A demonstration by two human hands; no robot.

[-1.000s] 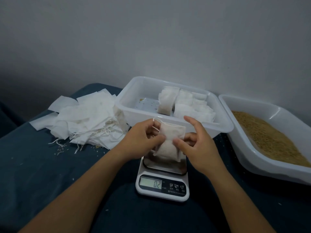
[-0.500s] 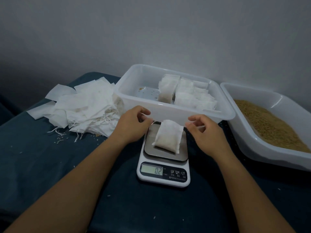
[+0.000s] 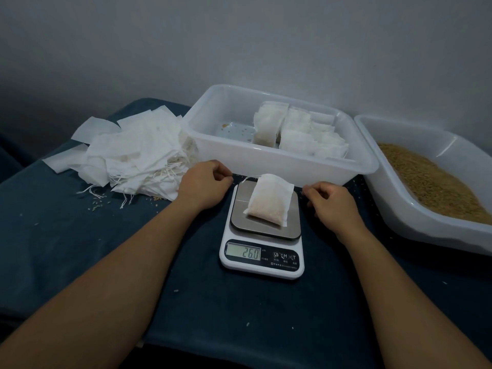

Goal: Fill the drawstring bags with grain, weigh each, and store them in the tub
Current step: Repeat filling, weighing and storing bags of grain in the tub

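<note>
Both hands had let go of the filled bag (image 3: 269, 199) and drawn apart since a moment before, and the readout had climbed to 26.0. That bag lay alone on the plate of the scale (image 3: 262, 262) (string trailing leftward), just before the tub (image 3: 279, 166) of stored bags. Left hand (image 3: 203, 186) and right hand (image 3: 331, 205) rested beside the scale, fingers loosely curled, holding nothing. Grain (image 3: 431, 182) filled the tray at right; empty bags (image 3: 133, 153) were heaped at left.

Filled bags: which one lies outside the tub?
The filled bag lying flat on the scale; the other filled bags stand packed inside the tub.
</note>
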